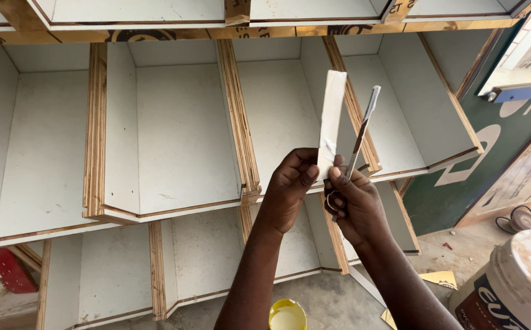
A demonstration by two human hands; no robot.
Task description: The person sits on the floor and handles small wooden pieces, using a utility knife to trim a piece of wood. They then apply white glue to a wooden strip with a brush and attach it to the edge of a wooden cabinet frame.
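White strip, upright, pinched at its lower end between left hand thumb and fingers. Right hand closed around a thin metal blade, just beside strip. Behind: plywood-edged white shelf compartments.

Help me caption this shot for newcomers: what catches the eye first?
At centre, the left hand pinches a pale strip upright while the right hand holds a thin blade beside it. Behind them stand white shelving compartments with bare plywood edges; a white bucket sits bottom right.
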